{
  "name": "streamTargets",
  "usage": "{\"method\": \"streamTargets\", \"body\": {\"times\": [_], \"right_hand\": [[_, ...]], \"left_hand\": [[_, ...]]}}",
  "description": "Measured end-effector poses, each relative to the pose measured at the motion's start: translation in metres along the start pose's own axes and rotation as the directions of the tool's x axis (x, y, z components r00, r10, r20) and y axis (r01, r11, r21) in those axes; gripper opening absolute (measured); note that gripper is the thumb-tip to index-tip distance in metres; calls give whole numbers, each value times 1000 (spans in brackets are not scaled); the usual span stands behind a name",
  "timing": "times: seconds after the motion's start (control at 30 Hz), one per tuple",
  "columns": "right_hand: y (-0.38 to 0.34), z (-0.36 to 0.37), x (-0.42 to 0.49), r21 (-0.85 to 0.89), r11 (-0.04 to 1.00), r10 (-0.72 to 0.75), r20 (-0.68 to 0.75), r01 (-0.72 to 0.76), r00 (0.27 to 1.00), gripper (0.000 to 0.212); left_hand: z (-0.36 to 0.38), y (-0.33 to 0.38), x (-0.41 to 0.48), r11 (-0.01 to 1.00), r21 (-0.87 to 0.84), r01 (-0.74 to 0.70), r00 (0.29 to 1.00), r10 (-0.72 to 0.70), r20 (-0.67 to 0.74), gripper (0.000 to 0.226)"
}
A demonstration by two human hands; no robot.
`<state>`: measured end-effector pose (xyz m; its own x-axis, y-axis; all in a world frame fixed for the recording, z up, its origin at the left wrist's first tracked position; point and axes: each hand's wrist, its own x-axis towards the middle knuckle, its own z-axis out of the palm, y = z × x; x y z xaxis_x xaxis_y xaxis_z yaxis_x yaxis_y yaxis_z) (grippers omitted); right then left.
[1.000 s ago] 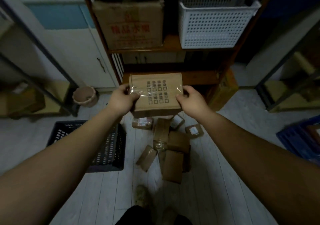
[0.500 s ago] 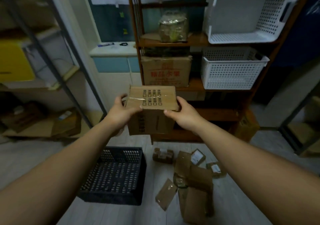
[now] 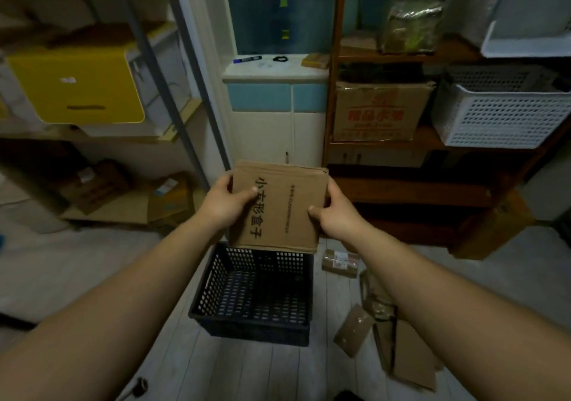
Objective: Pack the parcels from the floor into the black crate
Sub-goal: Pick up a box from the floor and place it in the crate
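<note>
The person holds a flat cardboard parcel [image 3: 278,206] up in the air with both hands, directly above the far rim of the black crate [image 3: 253,329], which stands on the floor [image 3: 241,373]. The parcel's broad printed face is turned toward the camera. Its long axis runs nearly up and down in the view, leaning slightly so the top edge sits a little to the right, and the dark lettering reads down the face from top to bottom. The top edge points toward the wooden shelf [image 3: 411,190] behind and the bottom edge toward the crate. The left hand [image 3: 224,203] grips the left edge, with its thumb pressed flat on the printed face beside the lettering and its fingers [image 3: 228,181] curled round the edge to the back. The right hand [image 3: 335,215] grips the opposite edge lower down in the same way: thumb on the face, fingers wrapped behind, so the parcel sits clamped between the two hands. To the right of the crate more parcels lie on the floor: a small labelled one [image 3: 340,261] near the crate's far corner, and a loose heap of brown ones [image 3: 398,348] closer to the person, partly hidden by the right forearm.
</note>
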<state>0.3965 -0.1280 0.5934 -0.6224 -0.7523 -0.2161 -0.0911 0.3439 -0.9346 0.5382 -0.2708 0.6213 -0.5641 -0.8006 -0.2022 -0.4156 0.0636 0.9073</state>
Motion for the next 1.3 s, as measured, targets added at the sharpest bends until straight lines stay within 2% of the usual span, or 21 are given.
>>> {"method": "streamTargets", "body": {"times": [0.1,0.23,0.43,0.6,0.73,0.83,0.97,1.07,1.13,1.3], "right_hand": [[4,19,19,2,1000,4,-38,-4,999,69],[15,33,59,-29,999,24,-102,-27,995,60],[34,49,129,-111,992,-49,30,52,998,91],[60,61,168,-440,894,-39,118,87,992,105],[104,66,191,-521,851,19,165,71,986,117],[146,77,207,-585,810,103,175,20,979,120],[200,110,219,-586,805,232,180,-85,956,116],[236,148,231,-555,822,254,151,-131,955,112],[258,179,241,-548,822,268,136,-152,954,113],[327,277,280,-538,823,287,115,-183,951,113]], "left_hand": [[-10,-18,21,999,11,38,996,-39,86,68],[-14,-34,55,994,5,106,988,-106,110,60],[-7,-48,125,984,18,178,981,-179,75,67],[11,-71,175,980,139,146,987,-154,46,76],[33,-103,208,968,222,119,981,-149,121,67],[47,-143,231,961,247,127,954,-186,233,64],[54,-206,257,917,391,74,910,-222,349,76],[51,-253,274,906,421,43,855,-252,454,83],[45,-288,287,908,418,-14,829,-224,513,88],[19,-404,328,767,626,-141,804,-281,525,114]]}}
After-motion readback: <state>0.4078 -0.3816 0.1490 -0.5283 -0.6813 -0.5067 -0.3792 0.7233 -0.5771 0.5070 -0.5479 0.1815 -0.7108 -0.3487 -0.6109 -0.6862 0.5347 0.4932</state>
